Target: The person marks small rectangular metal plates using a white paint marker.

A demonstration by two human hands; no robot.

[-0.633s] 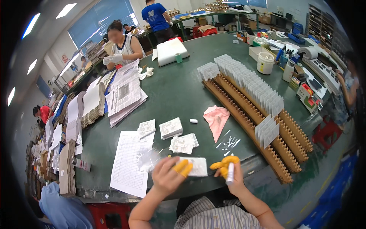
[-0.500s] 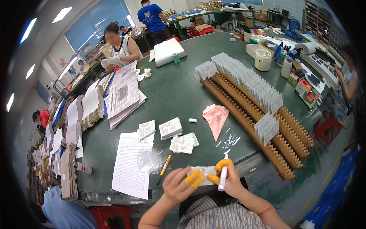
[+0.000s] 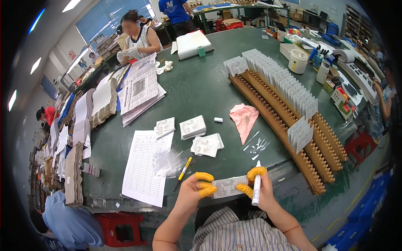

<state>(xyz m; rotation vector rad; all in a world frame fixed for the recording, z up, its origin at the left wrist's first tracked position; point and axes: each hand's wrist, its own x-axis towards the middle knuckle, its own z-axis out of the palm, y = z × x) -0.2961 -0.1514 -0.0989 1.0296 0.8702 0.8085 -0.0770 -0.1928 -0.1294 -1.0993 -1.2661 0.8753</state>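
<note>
My left hand (image 3: 193,189), in yellow finger cots, pinches the left end of a thin silver-grey plate (image 3: 226,188) patterned with fine line work. My right hand (image 3: 266,193), also in yellow finger cots, holds a white paint marker (image 3: 256,189), tip pointing away from me. Its thumb presses the plate's right end. White paint strokes (image 3: 258,146) mark the green tabletop beyond the tip. Similar plates lie ahead in a thick stack (image 3: 193,126), a fanned pile (image 3: 205,146) and a smaller pile (image 3: 165,125). A white cap (image 3: 218,119) and a pink cloth (image 3: 243,119) lie nearby.
Notched brown racks (image 3: 284,142) run along the right, holding upright plates (image 3: 289,85). Left are a printed form (image 3: 144,175), clear plastic sleeves (image 3: 167,162), a yellow marker (image 3: 185,168) and newspapers (image 3: 140,90). A person (image 3: 142,39) works across the table.
My left fingers have closed on the plate's left end; they were spread above it before. The plate is now tilted up in both hands, and the view has shifted slightly.
</note>
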